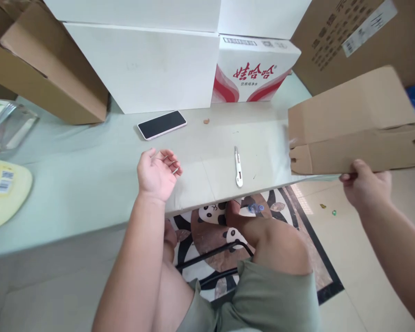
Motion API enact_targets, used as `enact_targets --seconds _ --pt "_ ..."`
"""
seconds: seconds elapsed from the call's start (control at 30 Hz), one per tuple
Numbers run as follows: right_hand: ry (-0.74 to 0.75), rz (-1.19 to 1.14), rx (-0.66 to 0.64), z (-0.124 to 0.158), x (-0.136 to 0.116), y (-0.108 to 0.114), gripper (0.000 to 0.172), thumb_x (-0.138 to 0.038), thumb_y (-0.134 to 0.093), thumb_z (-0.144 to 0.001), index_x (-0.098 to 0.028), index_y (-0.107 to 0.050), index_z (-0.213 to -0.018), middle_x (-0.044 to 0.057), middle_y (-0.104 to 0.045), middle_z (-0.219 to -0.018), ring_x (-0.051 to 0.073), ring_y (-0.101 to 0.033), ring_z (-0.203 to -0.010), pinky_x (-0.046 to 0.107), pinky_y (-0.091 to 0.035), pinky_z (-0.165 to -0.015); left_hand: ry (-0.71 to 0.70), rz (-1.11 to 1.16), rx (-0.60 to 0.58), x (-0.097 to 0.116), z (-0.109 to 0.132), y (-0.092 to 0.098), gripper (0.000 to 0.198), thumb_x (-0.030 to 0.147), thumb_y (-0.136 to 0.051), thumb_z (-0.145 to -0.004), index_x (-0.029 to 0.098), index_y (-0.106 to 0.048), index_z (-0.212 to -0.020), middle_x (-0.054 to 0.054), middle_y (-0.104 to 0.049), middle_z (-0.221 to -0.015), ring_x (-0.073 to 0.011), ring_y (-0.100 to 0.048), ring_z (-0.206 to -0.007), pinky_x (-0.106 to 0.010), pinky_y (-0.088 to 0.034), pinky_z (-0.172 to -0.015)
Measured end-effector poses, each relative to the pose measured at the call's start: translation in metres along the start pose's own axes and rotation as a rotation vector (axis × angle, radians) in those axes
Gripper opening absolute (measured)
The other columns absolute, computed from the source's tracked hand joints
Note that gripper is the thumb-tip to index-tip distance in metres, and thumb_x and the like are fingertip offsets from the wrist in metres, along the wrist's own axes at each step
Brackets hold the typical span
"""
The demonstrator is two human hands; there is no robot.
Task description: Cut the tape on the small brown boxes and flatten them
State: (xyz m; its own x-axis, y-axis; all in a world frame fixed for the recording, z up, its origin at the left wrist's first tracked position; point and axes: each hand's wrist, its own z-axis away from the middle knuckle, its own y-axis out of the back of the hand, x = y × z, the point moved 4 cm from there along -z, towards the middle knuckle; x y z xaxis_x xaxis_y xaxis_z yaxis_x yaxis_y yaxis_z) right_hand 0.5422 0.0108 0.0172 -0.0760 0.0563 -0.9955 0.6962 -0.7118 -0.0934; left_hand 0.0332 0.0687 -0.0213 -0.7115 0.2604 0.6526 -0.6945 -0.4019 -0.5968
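My right hand (365, 186) grips the lower edge of a flattened brown cardboard box (356, 121) and holds it in the air past the table's right end. On the pale table (72, 184), my left hand (157, 173) rests near the front edge with its fingers loosely curled and nothing in it. A small white utility knife (238, 167) lies on the table between my two hands. A black phone (162, 124) lies face up behind my left hand.
White cartons (141, 64) and one with red print (252, 74) stand at the back. An open brown box (44, 64) sits back left, a large carton (349, 32) back right. A clear container (7, 124) and a yellow item (3, 189) lie at the left edge. My knees are below the table.
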Motion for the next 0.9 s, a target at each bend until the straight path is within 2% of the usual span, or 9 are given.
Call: enact_targets --seconds 0.1,0.2,0.3,0.37,0.47,0.57,0.63,0.77,0.9 --pt "0.099 0.043 0.099 -0.038 -0.016 -0.022 0.03 0.003 -0.076 -0.072 -0.024 -0.064 -0.066 -0.006 -0.064 -0.06 0.001 -0.058 -0.044 0.02 -0.031 -0.036 0.008 -0.01 0.0 -0.003 -0.001 0.0 0.025 0.042 -0.052 -0.082 0.02 -0.058 -0.073 -0.005 -0.056 -0.069 -0.016 -0.052 -0.056 -0.03 -0.046 -0.054" --pt "0.116 0.088 0.019 -0.075 -0.027 -0.061 0.032 0.002 -0.079 -0.07 -0.026 -0.065 -0.076 -0.01 -0.072 -0.076 0.003 -0.069 -0.062 0.018 -0.048 -0.053 0.014 -0.014 0.014 -0.004 -0.003 -0.003 0.025 0.04 -0.051 -0.083 0.019 -0.058 -0.073 -0.005 -0.056 -0.067 -0.0166 -0.051 -0.056 -0.031 -0.046 -0.053" --pt "0.053 0.142 -0.065 -0.092 -0.018 -0.086 0.036 -0.003 -0.083 -0.071 -0.031 -0.066 -0.087 -0.008 -0.074 -0.096 0.009 -0.077 -0.081 0.022 -0.061 -0.073 0.038 -0.031 0.024 -0.005 -0.005 -0.006 0.026 0.039 -0.05 -0.083 0.018 -0.059 -0.071 -0.006 -0.055 -0.066 -0.0162 -0.051 -0.056 -0.03 -0.045 -0.052" --pt "0.0 0.2 -0.108 -0.085 -0.001 -0.087 0.034 -0.01 -0.085 -0.073 -0.031 -0.066 -0.091 -0.002 -0.074 -0.102 0.013 -0.077 -0.083 0.027 -0.066 -0.08 0.046 -0.036 0.021 -0.004 -0.005 -0.008 0.029 0.039 -0.049 -0.084 0.017 -0.059 -0.069 -0.005 -0.054 -0.065 -0.0152 -0.051 -0.056 -0.028 -0.045 -0.052" --pt "-0.057 0.283 -0.178 -0.06 0.029 -0.077 0.031 -0.017 -0.087 -0.07 -0.028 -0.068 -0.093 0.005 -0.074 -0.108 0.018 -0.077 -0.088 0.035 -0.067 -0.091 0.03 -0.037 -0.011 -0.001 -0.002 -0.008 0.031 0.041 -0.05 -0.083 0.016 -0.061 -0.068 -0.004 -0.054 -0.066 -0.0139 -0.051 -0.056 -0.026 -0.046 -0.052" --pt "-0.076 0.366 -0.257 -0.035 0.046 -0.072 0.033 -0.024 -0.085 -0.069 -0.027 -0.066 -0.096 0.007 -0.074 -0.113 0.021 -0.077 -0.097 0.042 -0.064 -0.101 0.016 -0.027 -0.035 0.002 0.003 -0.003 0.031 0.042 -0.052 -0.081 0.017 -0.062 -0.067 -0.004 -0.054 -0.067 -0.0135 -0.052 -0.056 -0.025 -0.046 -0.052" --pt "-0.073 0.438 -0.321 -0.022 0.048 -0.076 0.034 -0.03 -0.082 -0.07 -0.028 -0.065 -0.099 0.006 -0.073 -0.117 0.021 -0.076 -0.102 0.044 -0.063 -0.104 0.01 -0.012 -0.038 0.007 0.008 0.003 0.031 0.042 -0.052 -0.081 0.017 -0.062 -0.067 -0.004 -0.054 -0.067 -0.0134 -0.052 -0.056 -0.024 -0.046 -0.052" --pt "-0.048 0.553 -0.445 0.002 0.032 -0.104 0.037 -0.035 -0.079 -0.07 -0.027 -0.066 -0.103 0.007 -0.073 -0.121 0.022 -0.076 -0.103 0.046 -0.061 -0.106 -0.024 0.047 -0.029 0.022 0.019 0.019 0.029 0.043 -0.054 -0.079 0.018 -0.061 -0.066 -0.003 -0.053 -0.066 -0.0127 -0.051 -0.056 -0.023 -0.046 -0.052" --pt "0.035 0.641 -0.628 0.039 0.017 -0.163 0.036 -0.038 -0.078 -0.071 -0.026 -0.066 -0.103 0.007 -0.074 -0.118 0.023 -0.075 -0.102 0.047 -0.062 -0.101 -0.074 0.127 -0.008 0.039 0.029 0.036 0.029 0.044 -0.055 -0.079 0.019 -0.06 -0.066 -0.002 -0.052 -0.066 -0.0115 -0.05 -0.054 -0.022 -0.045 -0.051"
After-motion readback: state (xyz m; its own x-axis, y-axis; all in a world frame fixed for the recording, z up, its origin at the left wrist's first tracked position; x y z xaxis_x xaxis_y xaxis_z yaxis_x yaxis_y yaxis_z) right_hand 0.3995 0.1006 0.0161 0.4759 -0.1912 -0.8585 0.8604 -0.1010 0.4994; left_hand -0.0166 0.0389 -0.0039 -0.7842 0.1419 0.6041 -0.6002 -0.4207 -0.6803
